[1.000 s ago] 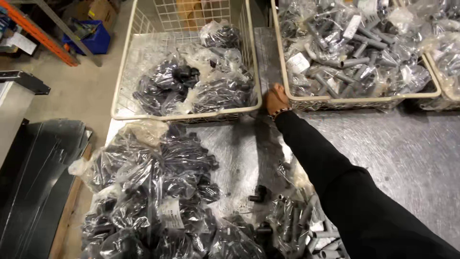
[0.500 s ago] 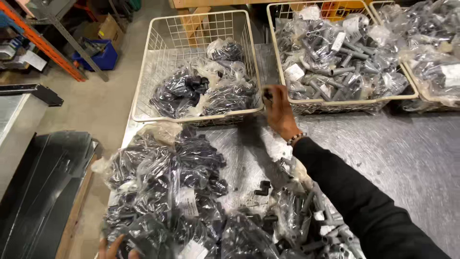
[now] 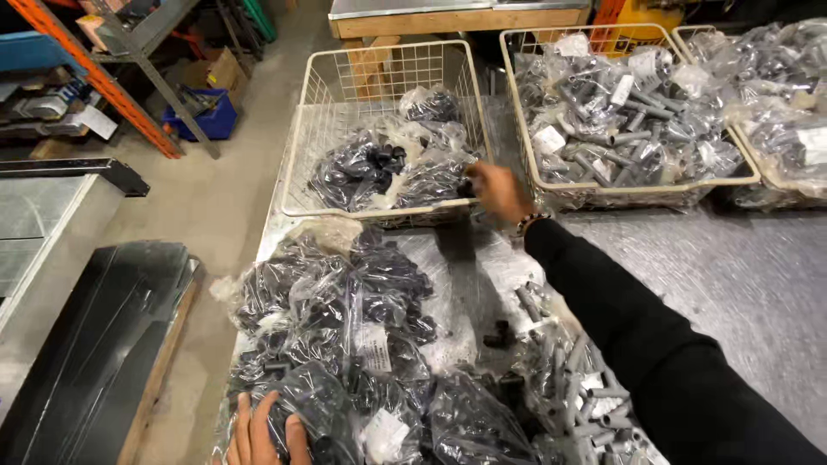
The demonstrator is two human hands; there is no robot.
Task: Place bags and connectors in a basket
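Your right hand (image 3: 498,189) grips the wire basket (image 3: 297,176) rim, grip closed on it; your left hand (image 3: 263,432) presses flat, fingers spread, on a bagged black fitting pack (image 3: 323,413), so lift that bag next.

A bare grey concrete floor (image 3: 228,185) runs along the left of the textured grey metal table (image 3: 732,275). An orange-and-grey steel shelving rack (image 3: 103,82) stands at the far left, a blue plastic bin (image 3: 207,120) beneath it. Black flat panels (image 3: 103,344) lie on the floor. A wooden-edged bench (image 3: 457,17) sits beyond, under even indoor light.

Bright overhead light, plastic glare (slight blur)
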